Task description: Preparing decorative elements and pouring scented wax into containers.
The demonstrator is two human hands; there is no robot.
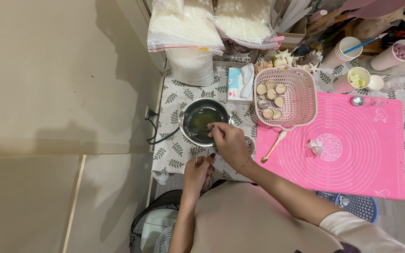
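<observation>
A small metal pot (204, 106) with yellowish liquid (202, 119) stands on the leaf-patterned table. My right hand (229, 142) is closed on a thin metal spoon (198, 130) whose tip dips into the liquid. My left hand (198, 172) grips the pot's handle (197, 153) at the table's front edge.
A pink basket (301, 96) holding several round beige pieces sits right of the pot. A pink silicone mat (352, 150) carries a crumpled white wad (315, 146) and a small spoon (273, 146). Paper cups (348, 49), a tissue box (238, 84) and bags of white flakes (183, 23) line the back. A black cable (158, 136) runs left.
</observation>
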